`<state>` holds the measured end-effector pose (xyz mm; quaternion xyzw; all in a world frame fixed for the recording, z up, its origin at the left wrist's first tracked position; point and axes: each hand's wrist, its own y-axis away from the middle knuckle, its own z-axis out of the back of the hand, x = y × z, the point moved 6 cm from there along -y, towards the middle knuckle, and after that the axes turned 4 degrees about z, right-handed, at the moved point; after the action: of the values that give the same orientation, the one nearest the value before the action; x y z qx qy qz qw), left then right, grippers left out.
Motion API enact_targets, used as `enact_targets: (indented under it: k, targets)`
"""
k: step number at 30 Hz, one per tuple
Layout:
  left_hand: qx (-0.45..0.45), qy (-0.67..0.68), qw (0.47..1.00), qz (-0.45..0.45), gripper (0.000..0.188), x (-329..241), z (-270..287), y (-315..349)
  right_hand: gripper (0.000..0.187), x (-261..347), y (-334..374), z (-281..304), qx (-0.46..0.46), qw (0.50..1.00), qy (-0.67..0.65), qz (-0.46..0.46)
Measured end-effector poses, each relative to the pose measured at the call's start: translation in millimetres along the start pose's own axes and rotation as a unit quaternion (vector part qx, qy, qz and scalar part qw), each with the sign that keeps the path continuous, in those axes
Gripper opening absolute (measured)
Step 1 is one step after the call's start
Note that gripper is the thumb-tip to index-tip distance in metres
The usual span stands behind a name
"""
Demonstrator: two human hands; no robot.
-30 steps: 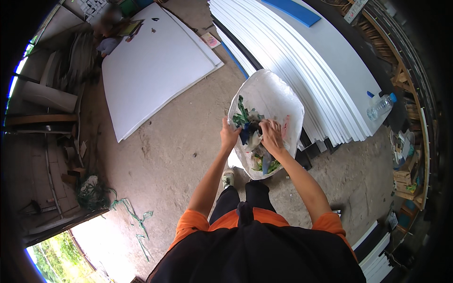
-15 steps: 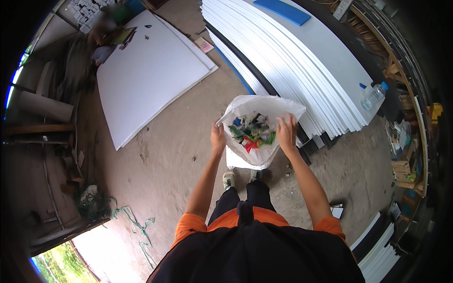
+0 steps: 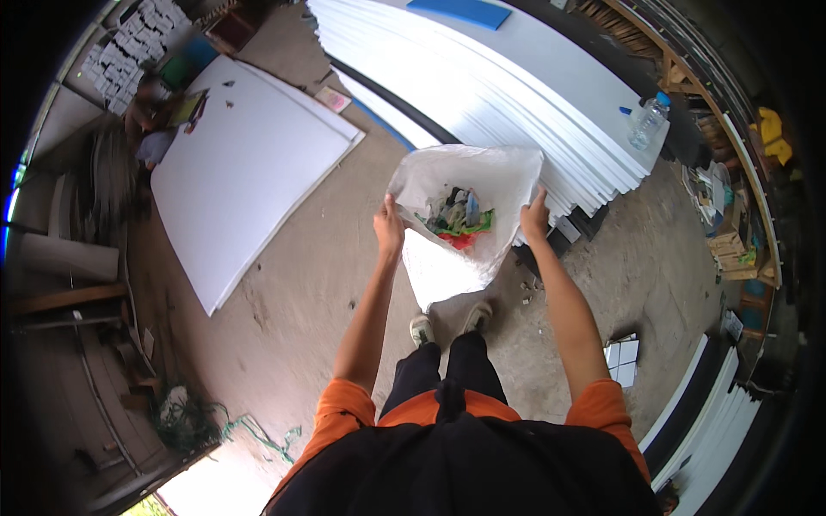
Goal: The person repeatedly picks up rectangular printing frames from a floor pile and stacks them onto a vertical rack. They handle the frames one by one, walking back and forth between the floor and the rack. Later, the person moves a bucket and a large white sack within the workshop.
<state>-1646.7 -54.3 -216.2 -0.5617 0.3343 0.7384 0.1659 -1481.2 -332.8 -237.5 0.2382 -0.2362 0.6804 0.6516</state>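
Observation:
A large white sack [image 3: 447, 176] hangs open in front of me above the concrete floor. My left hand [image 3: 389, 228] grips its rim on the left side and my right hand [image 3: 534, 217] grips the rim on the right, holding the mouth wide. Inside lies mixed rubbish [image 3: 456, 219]: green, red, blue and grey scraps. My two shoes [image 3: 447, 325] stand just below the sack.
A tall stack of white foam boards [image 3: 508, 86] runs across the top right, with a plastic bottle [image 3: 647, 122] on it. A single white board [image 3: 241, 163] lies on the floor at left, a person [image 3: 153, 120] at its far end. Clutter and boxes [image 3: 731, 232] line the right wall.
Both hands have moved from inside the sack's mouth out to its rim and spread apart, lifting it and pulling the opening wide so the rubbish shows.

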Motion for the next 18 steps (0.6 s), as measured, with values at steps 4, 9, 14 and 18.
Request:
enact_targets:
  k: [4,9,14,18]
  targets:
    - [-0.032,0.155,0.985,-0.065,0.053,-43.1,-6.1,2.9,0.051,17.3,-34.5,65.7,-0.009,1.0,-0.001,0.005]
    - [0.041,0.077,0.996,-0.021,0.049,-30.3,-67.8,11.5,0.043,-18.3,-65.0,81.0,-0.052,0.998,-0.01,0.021]
    - [0.127,0.125,0.984,0.007,0.039,-29.8,-151.7,42.9,0.043,-71.0,-62.8,62.9,-0.019,0.998,-0.052,0.04]
    - [0.161,0.139,0.977,0.017,0.042,3.5,-194.5,21.0,0.038,-100.1,-54.6,70.0,-0.058,0.988,-0.072,0.124]
